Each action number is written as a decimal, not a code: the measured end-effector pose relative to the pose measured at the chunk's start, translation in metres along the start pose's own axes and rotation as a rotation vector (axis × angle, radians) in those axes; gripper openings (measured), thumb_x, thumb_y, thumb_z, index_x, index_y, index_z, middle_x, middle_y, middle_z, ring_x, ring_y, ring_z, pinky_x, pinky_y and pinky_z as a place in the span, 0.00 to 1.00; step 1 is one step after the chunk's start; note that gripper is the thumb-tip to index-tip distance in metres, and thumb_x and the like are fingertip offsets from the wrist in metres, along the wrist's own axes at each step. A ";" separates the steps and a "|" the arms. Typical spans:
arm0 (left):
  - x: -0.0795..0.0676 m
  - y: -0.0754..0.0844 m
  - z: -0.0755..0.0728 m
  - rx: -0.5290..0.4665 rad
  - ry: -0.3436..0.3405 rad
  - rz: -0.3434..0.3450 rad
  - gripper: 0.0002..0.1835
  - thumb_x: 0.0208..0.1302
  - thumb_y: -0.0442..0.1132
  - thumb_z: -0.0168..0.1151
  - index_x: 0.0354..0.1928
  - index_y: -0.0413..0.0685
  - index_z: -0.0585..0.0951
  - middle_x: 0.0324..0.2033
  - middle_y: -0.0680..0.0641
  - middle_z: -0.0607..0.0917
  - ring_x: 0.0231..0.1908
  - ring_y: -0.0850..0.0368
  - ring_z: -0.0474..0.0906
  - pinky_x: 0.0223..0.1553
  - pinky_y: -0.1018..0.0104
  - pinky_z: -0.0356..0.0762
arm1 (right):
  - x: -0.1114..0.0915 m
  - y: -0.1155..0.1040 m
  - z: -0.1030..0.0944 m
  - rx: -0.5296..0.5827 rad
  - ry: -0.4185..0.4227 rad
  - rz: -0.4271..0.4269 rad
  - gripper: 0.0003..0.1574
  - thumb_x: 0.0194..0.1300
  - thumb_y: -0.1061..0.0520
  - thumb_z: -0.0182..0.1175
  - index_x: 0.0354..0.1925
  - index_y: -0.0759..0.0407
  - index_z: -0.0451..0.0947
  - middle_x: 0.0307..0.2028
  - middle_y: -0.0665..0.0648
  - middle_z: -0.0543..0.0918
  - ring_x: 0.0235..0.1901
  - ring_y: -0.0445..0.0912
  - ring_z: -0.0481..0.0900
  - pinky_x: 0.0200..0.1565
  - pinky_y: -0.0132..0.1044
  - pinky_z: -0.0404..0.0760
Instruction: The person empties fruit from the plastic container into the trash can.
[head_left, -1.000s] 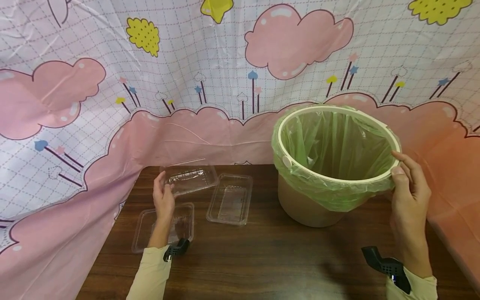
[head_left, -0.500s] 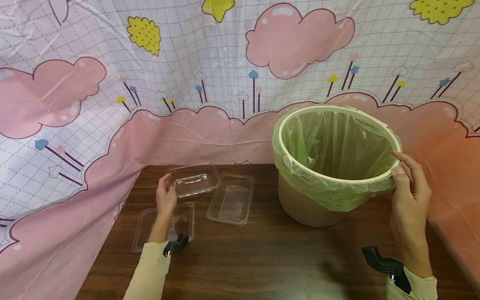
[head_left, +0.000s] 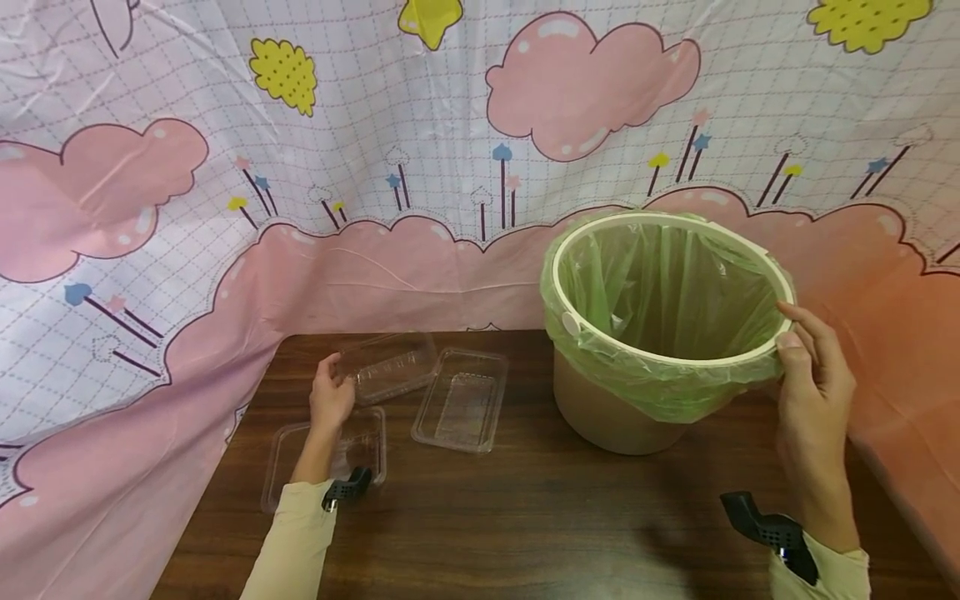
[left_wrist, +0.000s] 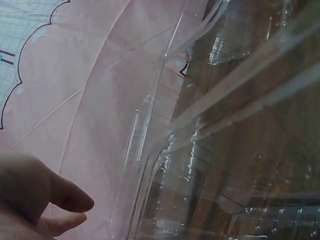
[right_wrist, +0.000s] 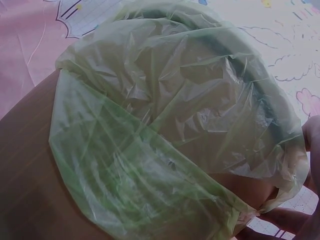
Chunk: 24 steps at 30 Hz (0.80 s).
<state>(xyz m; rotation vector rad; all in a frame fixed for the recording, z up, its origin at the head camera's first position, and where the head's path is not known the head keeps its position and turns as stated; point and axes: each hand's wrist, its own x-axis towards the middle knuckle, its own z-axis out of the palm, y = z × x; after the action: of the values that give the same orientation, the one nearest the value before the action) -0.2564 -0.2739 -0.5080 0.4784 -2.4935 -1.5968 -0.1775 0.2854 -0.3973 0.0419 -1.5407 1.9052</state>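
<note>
My left hand (head_left: 332, 398) is at the left end of a clear plastic container (head_left: 393, 367) at the back left of the table. In the left wrist view, its thumb and fingers (left_wrist: 75, 197) are loosely bent with nothing between them, and a gap separates them from the container's rim (left_wrist: 142, 185). My right hand (head_left: 816, 392) grips the right rim of a beige trash bin (head_left: 611, 408), fingers over the top and thumb outside. A green bag (head_left: 675, 392) lines the bin and folds down over its outside, below a cream ring (head_left: 660, 357).
A second clear container (head_left: 459, 400) lies just right of the first. Another container (head_left: 363, 450) lies nearer, partly behind my left forearm. The dark wooden table (head_left: 510, 517) meets a patterned cloth (head_left: 420, 275) at the back and sides.
The back-left container, tilted up before, has come down flatter toward the table and a little to the right. My left hand moved down and slightly right; the right hand keeps its grip.
</note>
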 end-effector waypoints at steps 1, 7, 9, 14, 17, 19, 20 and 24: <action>-0.001 0.000 0.000 -0.003 0.002 0.001 0.30 0.75 0.31 0.48 0.77 0.41 0.59 0.77 0.34 0.58 0.73 0.33 0.59 0.69 0.38 0.64 | 0.000 0.000 0.000 -0.006 0.001 0.000 0.21 0.75 0.65 0.55 0.63 0.68 0.78 0.53 0.68 0.81 0.36 0.45 0.78 0.32 0.26 0.79; -0.005 0.001 0.000 -0.029 0.009 0.042 0.30 0.74 0.30 0.49 0.76 0.42 0.60 0.77 0.34 0.59 0.67 0.35 0.65 0.60 0.43 0.70 | -0.001 -0.002 -0.001 -0.066 0.003 -0.016 0.21 0.76 0.63 0.55 0.63 0.67 0.78 0.57 0.67 0.80 0.41 0.47 0.77 0.38 0.27 0.77; -0.006 0.002 -0.001 -0.030 0.019 0.056 0.30 0.73 0.30 0.49 0.76 0.43 0.61 0.77 0.35 0.59 0.65 0.36 0.66 0.58 0.45 0.70 | -0.001 -0.003 -0.002 -0.080 0.003 -0.010 0.21 0.76 0.63 0.56 0.63 0.66 0.79 0.56 0.66 0.81 0.39 0.45 0.77 0.34 0.26 0.76; -0.008 0.003 -0.003 -0.002 0.036 0.109 0.29 0.73 0.32 0.51 0.75 0.44 0.63 0.76 0.36 0.61 0.72 0.33 0.60 0.66 0.39 0.65 | 0.001 -0.008 -0.004 -0.073 -0.016 0.024 0.21 0.76 0.63 0.56 0.63 0.65 0.78 0.56 0.66 0.81 0.38 0.45 0.78 0.32 0.25 0.78; -0.011 0.003 -0.005 0.007 0.030 0.154 0.28 0.74 0.33 0.51 0.74 0.44 0.65 0.75 0.34 0.62 0.72 0.31 0.59 0.69 0.37 0.62 | 0.003 -0.011 -0.005 -0.045 -0.043 0.057 0.22 0.76 0.63 0.56 0.65 0.65 0.77 0.60 0.66 0.79 0.43 0.46 0.79 0.34 0.25 0.81; -0.013 0.003 -0.007 0.010 0.022 0.181 0.27 0.74 0.32 0.51 0.73 0.43 0.66 0.74 0.33 0.64 0.72 0.31 0.59 0.70 0.37 0.61 | 0.004 -0.013 -0.006 -0.025 -0.066 0.078 0.22 0.76 0.63 0.56 0.65 0.66 0.76 0.61 0.67 0.77 0.44 0.47 0.79 0.33 0.25 0.83; -0.015 0.003 -0.009 0.014 0.018 0.193 0.26 0.75 0.32 0.51 0.73 0.43 0.66 0.74 0.33 0.64 0.72 0.31 0.60 0.70 0.37 0.61 | 0.005 -0.013 -0.007 -0.026 -0.081 0.087 0.23 0.76 0.63 0.56 0.66 0.66 0.76 0.61 0.67 0.77 0.44 0.46 0.80 0.32 0.26 0.83; -0.020 0.003 -0.012 0.100 0.021 0.255 0.22 0.76 0.34 0.51 0.69 0.44 0.72 0.65 0.33 0.74 0.62 0.34 0.72 0.62 0.40 0.70 | 0.006 -0.014 -0.012 -0.047 -0.133 0.105 0.24 0.77 0.62 0.56 0.67 0.66 0.74 0.60 0.65 0.76 0.43 0.44 0.80 0.32 0.27 0.84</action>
<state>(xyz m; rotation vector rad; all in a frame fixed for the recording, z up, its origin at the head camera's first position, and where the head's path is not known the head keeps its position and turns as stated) -0.2347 -0.2767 -0.4995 0.1777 -2.5081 -1.3702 -0.1701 0.2992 -0.3861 0.0693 -1.7052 1.9813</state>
